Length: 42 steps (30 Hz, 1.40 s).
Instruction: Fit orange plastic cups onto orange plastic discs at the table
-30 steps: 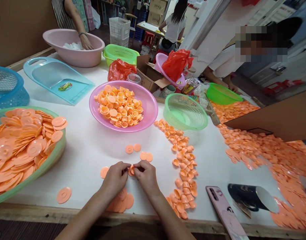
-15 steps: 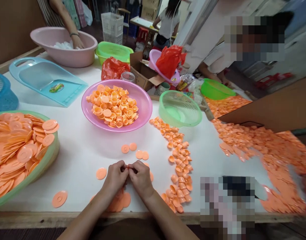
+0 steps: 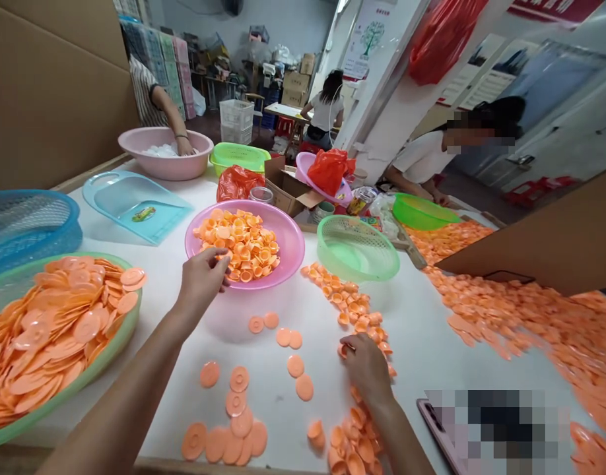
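My left hand (image 3: 202, 280) is over the near left rim of the pink bowl (image 3: 294, 254), its fingers apart and no piece visible in them. Small orange plastic cups (image 3: 248, 251), some with discs on them, are heaped inside that bowl. To the right, my right hand (image 3: 368, 368) pinches an orange cup (image 3: 341, 349) at the edge of a curved row of loose cups (image 3: 355, 445); the fingers partly cover it. Flat round orange discs (image 3: 232, 445) lie on the white table (image 3: 278, 409) between my forearms, several of them overlapping.
At the left, a green basket (image 3: 129, 330) brims with orange discs beside a blue basket (image 3: 78, 227) and a blue scoop tray (image 3: 171, 221). A pale green basket (image 3: 389, 264) stands behind the row. A phone (image 3: 434, 422) lies at right. Two people work across the table.
My hands were together at the table's front; now they are apart. The left has moved up to the pink bowl, the right over to the cup row. The view has tilted upward.
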Each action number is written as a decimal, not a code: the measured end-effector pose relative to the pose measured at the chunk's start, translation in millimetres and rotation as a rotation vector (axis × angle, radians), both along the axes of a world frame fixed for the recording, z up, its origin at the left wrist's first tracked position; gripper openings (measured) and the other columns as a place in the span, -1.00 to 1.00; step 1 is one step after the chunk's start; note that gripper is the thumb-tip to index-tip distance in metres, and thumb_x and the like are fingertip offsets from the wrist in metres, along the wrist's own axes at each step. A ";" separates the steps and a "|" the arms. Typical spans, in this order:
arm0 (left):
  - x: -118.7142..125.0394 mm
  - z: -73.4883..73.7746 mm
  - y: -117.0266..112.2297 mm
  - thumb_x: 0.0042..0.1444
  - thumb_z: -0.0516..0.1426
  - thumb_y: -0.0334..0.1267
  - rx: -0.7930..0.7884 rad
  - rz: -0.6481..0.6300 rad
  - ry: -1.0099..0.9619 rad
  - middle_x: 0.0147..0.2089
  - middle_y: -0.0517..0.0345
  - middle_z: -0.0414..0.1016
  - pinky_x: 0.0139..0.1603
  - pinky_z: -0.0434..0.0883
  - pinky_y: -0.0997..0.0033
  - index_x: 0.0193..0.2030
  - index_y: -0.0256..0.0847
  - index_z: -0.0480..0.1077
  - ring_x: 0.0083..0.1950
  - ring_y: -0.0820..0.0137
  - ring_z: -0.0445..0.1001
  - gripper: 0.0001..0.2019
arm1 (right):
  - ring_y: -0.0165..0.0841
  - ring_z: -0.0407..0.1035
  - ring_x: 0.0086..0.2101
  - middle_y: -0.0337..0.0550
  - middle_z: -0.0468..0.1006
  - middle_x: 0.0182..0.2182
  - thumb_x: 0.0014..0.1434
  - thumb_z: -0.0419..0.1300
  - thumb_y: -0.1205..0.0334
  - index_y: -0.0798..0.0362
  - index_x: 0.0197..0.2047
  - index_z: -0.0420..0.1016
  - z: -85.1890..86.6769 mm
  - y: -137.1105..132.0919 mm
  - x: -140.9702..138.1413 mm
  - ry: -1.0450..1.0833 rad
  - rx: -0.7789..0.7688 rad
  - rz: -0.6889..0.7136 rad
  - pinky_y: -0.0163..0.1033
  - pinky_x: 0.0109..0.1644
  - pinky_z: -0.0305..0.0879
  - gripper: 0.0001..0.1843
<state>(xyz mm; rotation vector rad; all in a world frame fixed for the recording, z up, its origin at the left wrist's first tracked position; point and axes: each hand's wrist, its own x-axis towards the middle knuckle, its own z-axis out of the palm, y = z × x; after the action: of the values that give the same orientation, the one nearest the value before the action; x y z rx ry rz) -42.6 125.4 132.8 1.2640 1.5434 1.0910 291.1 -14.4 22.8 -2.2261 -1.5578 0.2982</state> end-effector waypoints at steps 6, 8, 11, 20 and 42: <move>14.7 -74.2 -55.6 0.03 0.12 -0.27 -0.286 -0.354 0.104 -0.52 0.21 0.45 -0.52 0.38 0.46 -0.29 -0.26 0.51 -0.55 0.45 0.43 -0.82 | -0.36 0.41 -0.49 -0.27 0.53 -0.57 -0.06 0.19 0.30 0.04 -0.48 0.51 8.2 47.2 -90.0 0.585 -0.031 0.136 -0.31 -0.39 0.29 -0.93; 23.4 -99.7 -62.7 0.01 0.10 -0.37 -0.208 -0.328 0.222 -0.45 0.18 0.49 -0.36 0.40 0.43 -0.19 -0.24 0.53 -0.46 0.44 0.45 -0.76 | -0.39 0.40 -0.52 -0.27 0.52 -0.59 -0.07 0.20 0.33 0.05 -0.52 0.52 5.1 68.0 -119.5 0.582 -0.086 0.170 -0.34 -0.41 0.28 -0.93; 32.0 -123.9 -63.4 0.03 0.09 -0.41 -0.088 -0.332 0.324 -0.30 0.11 0.53 -0.20 0.37 0.40 -0.21 -0.20 0.56 -0.30 0.41 0.47 -0.75 | -0.40 0.40 -0.52 -0.24 0.53 -0.61 -0.11 0.21 0.41 0.06 -0.58 0.52 -2.1 88.7 -147.7 0.497 -0.145 0.179 -0.35 -0.41 0.25 -0.90; 32.2 -114.1 -46.2 0.04 0.08 -0.37 -0.362 -0.376 0.065 -0.59 0.26 0.44 -0.49 0.35 0.46 -0.09 -0.28 0.49 -0.59 0.44 0.41 -0.70 | -0.39 0.39 -0.51 -0.16 0.57 -0.58 -0.15 0.21 0.49 0.09 -0.58 0.54 -5.8 98.6 -161.0 0.389 -0.213 0.185 -0.36 -0.42 0.19 -0.86; 27.5 -28.8 -35.5 0.01 0.12 -0.26 0.025 -0.151 0.138 -0.68 0.32 0.37 -0.55 0.37 0.55 -0.36 -0.24 0.49 -0.65 0.48 0.43 -0.86 | -0.26 0.46 -0.24 -0.03 0.62 -0.24 0.13 0.08 0.25 0.07 -0.23 0.61 6.3 50.1 -51.8 0.227 0.149 -0.053 -0.24 -0.16 0.32 -0.73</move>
<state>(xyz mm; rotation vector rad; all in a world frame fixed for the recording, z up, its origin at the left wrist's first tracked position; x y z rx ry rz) -15.1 89.9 104.0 1.4741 1.5111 0.9455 239.3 35.6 29.1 -2.0377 -1.3536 0.3911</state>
